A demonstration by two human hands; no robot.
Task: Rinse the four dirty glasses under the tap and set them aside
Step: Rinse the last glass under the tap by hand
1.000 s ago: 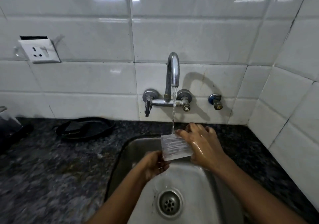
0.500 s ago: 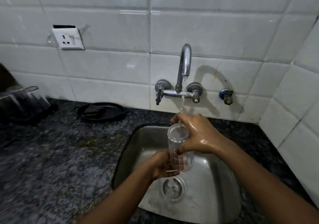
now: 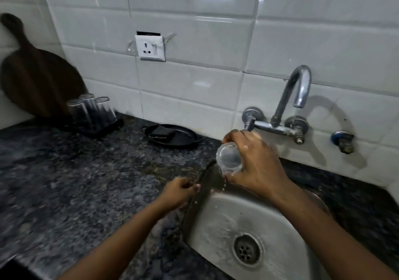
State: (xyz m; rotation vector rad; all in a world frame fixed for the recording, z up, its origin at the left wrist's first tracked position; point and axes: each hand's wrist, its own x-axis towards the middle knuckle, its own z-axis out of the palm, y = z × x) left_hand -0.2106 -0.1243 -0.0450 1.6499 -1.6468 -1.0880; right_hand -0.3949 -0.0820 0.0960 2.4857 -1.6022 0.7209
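My right hand (image 3: 257,163) grips a clear glass (image 3: 229,158) tilted on its side, its open mouth facing me, above the left rim of the steel sink (image 3: 218,219). Water drips from the glass into the sink. My left hand (image 3: 179,192) hovers over the sink's left edge with fingers loosely curled, holding nothing. No water runs from the chrome tap (image 3: 295,94). Three glasses (image 3: 90,110) stand upside down on a dark tray at the back left of the counter.
The dark speckled stone counter (image 3: 75,182) stretches left of the sink. A black dish (image 3: 172,137) holding a dark pad lies by the wall. A dark wooden board (image 3: 32,77) leans on the tiles behind the glasses. A wall socket (image 3: 150,48) sits above.
The glass has moved left out from under the tap and tipped mouth toward me. My left hand let go of it and dropped to the sink's edge. The water stream has stopped.
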